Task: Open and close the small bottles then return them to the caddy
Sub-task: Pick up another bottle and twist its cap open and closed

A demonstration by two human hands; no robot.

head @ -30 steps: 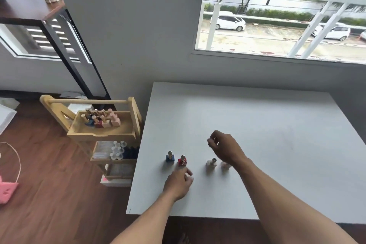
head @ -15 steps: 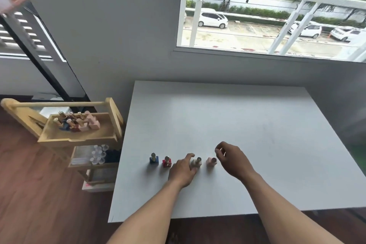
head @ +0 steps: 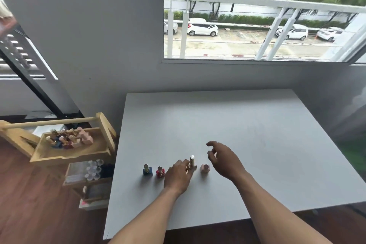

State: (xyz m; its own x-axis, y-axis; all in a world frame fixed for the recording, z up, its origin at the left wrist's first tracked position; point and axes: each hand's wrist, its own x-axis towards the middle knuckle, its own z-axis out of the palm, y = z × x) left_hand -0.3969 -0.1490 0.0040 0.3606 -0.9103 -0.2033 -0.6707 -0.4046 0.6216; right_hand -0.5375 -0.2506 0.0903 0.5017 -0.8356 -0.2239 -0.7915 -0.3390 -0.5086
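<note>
Near the white table's [head: 257, 144] front edge, four small bottles in a row: blue bottle [head: 147, 170], red bottle [head: 160, 171], gold-capped bottle [head: 192, 162] pinched by left hand [head: 178, 176], pink bottle [head: 205, 168]. Right hand [head: 223, 159] loose, unclenched, just right. Wooden caddy [head: 69, 154] far left, holding more bottles.

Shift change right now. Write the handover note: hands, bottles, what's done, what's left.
Left hand: gripping the gold-capped bottle, third in the row.
Right hand: open, empty, hovering beside the pink bottle.
Blue bottle and red bottle stand capped on the white table.
Wooden caddy, left of the table, holds more bottles.
Done: cannot tell.
Left: open and close each, return all four.
</note>
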